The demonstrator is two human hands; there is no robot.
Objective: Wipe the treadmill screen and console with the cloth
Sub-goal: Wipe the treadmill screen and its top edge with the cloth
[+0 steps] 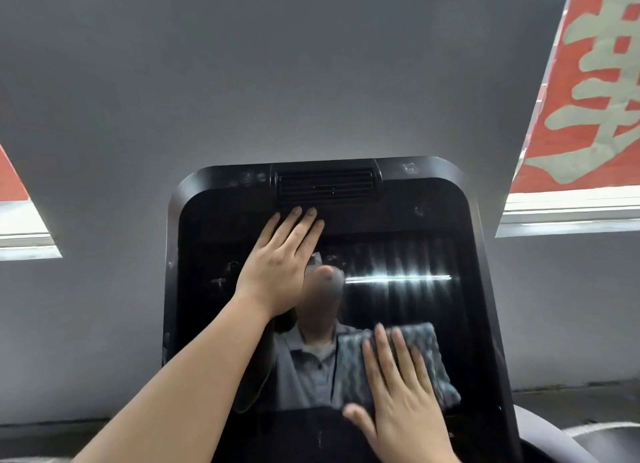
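Behind the machine a plain grey wall (311,64) is seen, with a red banner (595,82) bearing pale characters at the upper right and a second red piece (10,178) at the left edge. Against this wall the black treadmill console (485,289) is raised, and a slatted vent (325,185) is set in its top edge. Most of the console is taken by the dark glossy screen (398,255), in which a streak of light and a person in a grey collared shirt are mirrored. The left hand (280,265) is laid flat on the upper part of the screen, fingers straight and together, with the tips just below the vent; nothing is held in it. The grey patterned cloth (419,352) is pressed against the lower right part of the screen by the right hand (398,403), whose fingers are stretched out over it.
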